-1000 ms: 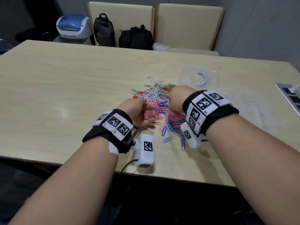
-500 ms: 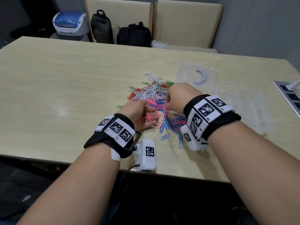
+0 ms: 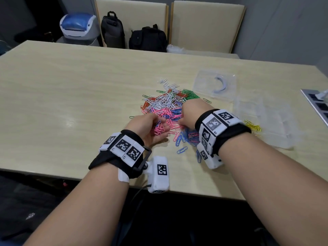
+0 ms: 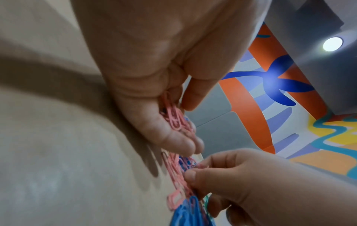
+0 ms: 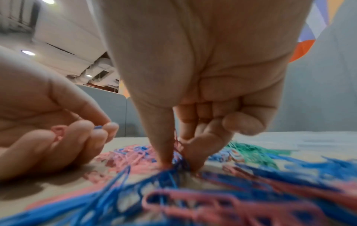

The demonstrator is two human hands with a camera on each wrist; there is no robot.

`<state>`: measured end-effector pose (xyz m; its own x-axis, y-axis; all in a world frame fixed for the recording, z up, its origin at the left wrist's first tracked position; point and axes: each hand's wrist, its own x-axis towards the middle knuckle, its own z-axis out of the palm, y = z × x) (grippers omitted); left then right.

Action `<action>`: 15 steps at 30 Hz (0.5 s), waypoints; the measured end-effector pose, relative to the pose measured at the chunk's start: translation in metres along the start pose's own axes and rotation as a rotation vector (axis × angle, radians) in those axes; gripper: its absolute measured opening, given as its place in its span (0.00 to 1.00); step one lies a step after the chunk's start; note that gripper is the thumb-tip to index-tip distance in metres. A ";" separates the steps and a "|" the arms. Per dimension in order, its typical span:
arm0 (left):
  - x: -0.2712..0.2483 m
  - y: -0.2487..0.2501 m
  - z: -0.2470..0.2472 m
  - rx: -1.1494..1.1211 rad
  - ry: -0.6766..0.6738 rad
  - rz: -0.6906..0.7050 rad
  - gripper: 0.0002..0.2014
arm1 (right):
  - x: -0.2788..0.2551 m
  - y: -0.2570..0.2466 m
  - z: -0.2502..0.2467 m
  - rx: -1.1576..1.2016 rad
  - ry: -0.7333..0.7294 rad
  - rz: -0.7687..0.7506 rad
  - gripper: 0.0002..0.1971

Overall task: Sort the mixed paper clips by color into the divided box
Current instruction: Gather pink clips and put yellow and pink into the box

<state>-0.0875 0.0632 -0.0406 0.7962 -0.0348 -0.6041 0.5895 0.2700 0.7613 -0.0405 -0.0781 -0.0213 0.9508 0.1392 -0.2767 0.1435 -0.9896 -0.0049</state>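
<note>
Pinching with thumb and forefinger, the right hand (image 3: pixel 190 112) has its grip down in the pink patch at the centre of the head view, while the left hand (image 3: pixel 150 129) lies just left of it, palm up and cupped round a small bunch of pink clips (image 3: pixel 159 129). The paper clip pile (image 3: pixel 166 105) spreads up the frame from both hands on the counter (image 3: pixel 71 96); the clear divided box (image 3: pixel 264 125) sits at right centre, yellow clips (image 3: pixel 253 126) in its near left corner, so the right hand is the nearer to it. Compared with half a second ago, the right hand has dropped lower into the pile and closer to the left palm. From the left wrist, the left hand (image 4: pixel 164 91) curls its fingers over pink clips (image 4: pixel 176 119), and the right hand (image 4: pixel 241 183) pinches at lower centre, just below those fingertips. From the right wrist, the right hand (image 5: pixel 193 91) presses thumb and forefinger together on a blurred tangle of pink and blue; which clip it has I cannot tell. The left hand (image 5: pixel 48 130) waits at the left edge, so the handover probably runs leftward.
</note>
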 end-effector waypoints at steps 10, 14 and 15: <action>-0.003 0.000 -0.002 -0.039 0.002 -0.023 0.17 | 0.001 0.007 -0.015 -0.009 0.102 -0.041 0.09; -0.003 0.000 0.000 -0.045 0.021 -0.014 0.16 | -0.019 -0.007 -0.029 0.055 0.133 -0.108 0.09; -0.003 -0.001 0.001 -0.048 0.027 -0.008 0.15 | -0.023 -0.014 -0.031 0.079 0.126 -0.151 0.10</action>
<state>-0.0903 0.0626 -0.0391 0.7871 -0.0116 -0.6167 0.5880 0.3161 0.7445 -0.0561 -0.0662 0.0147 0.9477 0.2841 -0.1452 0.2693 -0.9563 -0.1136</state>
